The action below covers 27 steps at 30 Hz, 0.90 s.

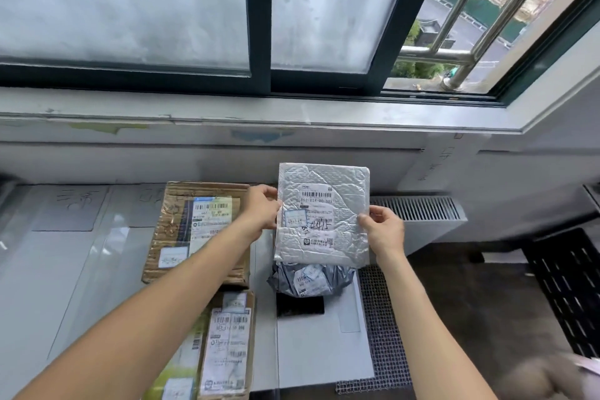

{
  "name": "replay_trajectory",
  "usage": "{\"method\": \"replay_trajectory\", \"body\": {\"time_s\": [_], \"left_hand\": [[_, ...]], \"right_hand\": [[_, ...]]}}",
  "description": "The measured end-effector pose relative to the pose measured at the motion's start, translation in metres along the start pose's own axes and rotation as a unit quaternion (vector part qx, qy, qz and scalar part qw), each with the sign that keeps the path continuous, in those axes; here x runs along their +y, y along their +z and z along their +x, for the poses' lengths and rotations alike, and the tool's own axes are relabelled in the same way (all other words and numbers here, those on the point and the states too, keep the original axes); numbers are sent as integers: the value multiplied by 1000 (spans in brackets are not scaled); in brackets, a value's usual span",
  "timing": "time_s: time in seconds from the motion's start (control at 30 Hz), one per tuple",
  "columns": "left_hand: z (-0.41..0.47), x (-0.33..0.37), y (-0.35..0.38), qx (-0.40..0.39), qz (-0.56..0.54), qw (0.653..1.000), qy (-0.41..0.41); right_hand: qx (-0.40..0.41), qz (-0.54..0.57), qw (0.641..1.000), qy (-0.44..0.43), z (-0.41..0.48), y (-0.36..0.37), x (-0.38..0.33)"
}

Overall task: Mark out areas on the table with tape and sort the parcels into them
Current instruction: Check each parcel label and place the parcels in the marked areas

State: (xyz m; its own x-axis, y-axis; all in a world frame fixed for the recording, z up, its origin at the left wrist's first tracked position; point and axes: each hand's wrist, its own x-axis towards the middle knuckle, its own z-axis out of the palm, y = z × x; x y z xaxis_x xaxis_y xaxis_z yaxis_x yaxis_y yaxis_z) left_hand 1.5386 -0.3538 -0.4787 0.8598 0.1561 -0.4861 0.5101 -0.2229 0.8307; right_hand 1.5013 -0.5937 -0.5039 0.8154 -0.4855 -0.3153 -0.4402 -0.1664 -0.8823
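Grey table [48, 269], smooth and matt, divided by strips of clear glossy tape [107, 256] into areas with handwritten headings at the far edge, too faint to read; two cardboard parcels lie in the middle area, the far large carton [194, 234] creased and scuffed, wrapped in shiny tape, the near small carton [227, 347] bearing white labels; left hand [261, 213] pinches the left edge of the silver bubble mailer [321, 214] between thumb and fingers; the mailer, flat, rectangular, crinkled and padded, is held upright above the table, label toward the viewer, directly over a crumpled grey poly bag [308, 278] and a small black flat object [300, 305]; right hand [383, 230] pinches the right edge likewise, thumb in front, fingers hidden behind. The step in hand appears to be reading the label to choose an area; best done by keeping both grips on the margins, clear of barcode and writing, and holding the soft mailer taut and flat; wire mesh [383, 334] borders the table on the right.
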Motion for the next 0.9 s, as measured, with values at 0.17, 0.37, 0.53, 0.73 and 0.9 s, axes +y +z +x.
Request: {"method": "replay_trajectory", "body": {"time_s": [0.17, 0.37, 0.53, 0.73, 0.9], "left_hand": [[14, -21, 29, -5, 47, 999, -23], [24, -54, 45, -4, 117, 991, -63], [28, -72, 54, -4, 177, 981, -83], [32, -83, 63, -19, 231, 967, -106], [32, -89, 69, -11, 259, 965, -37]], "right_hand": [[18, -59, 998, -6, 15, 3, 26], [-1, -144, 989, 26, 26, 18, 63], [-36, -229, 972, 26, 25, 27, 82], [-64, -398, 913, -65, 19, 36, 92], [-72, -453, 870, -181, 11, 44, 99]]}}
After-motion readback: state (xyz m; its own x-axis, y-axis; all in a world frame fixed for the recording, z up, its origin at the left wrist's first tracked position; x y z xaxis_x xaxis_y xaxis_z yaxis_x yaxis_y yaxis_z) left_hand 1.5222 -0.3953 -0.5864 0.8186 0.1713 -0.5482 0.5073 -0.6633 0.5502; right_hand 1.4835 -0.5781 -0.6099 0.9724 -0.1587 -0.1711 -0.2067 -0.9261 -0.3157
